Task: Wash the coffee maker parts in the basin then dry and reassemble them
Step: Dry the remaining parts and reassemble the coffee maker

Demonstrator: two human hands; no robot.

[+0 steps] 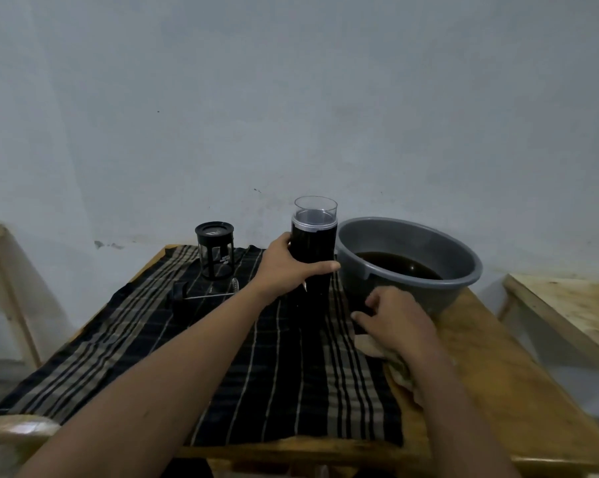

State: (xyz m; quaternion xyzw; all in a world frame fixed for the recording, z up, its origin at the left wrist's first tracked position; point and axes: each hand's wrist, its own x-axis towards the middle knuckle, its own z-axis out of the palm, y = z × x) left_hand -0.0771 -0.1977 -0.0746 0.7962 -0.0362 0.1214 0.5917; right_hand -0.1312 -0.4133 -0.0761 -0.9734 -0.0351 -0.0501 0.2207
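2 hands: both reach forward over the wooden table (498, 374), forearms bare.
Left hand (284, 267): arm stretched long, fingers and thumb wrapped round the middle of the tall black cylinder body (313, 243).
Cylinder body: upright on the checked cloth (222, 374), clear cap (315, 208) on top, just beside the grey basin (463, 260).
Right hand (394, 319): low by the basin's near wall, fingers loosely curled over a pale rag (370, 346); cannot tell whether it grips it.
Basin: holds dark water (394, 265).
Other parts: French press beaker (215, 250) upright at the back; plunger rod (208, 296) and black lid (179, 291) lying on the cloth.
Step (judged): drying the cylinder body.
Next move (judged): bring the rag up while the left hand steadies the tall, tippable body.
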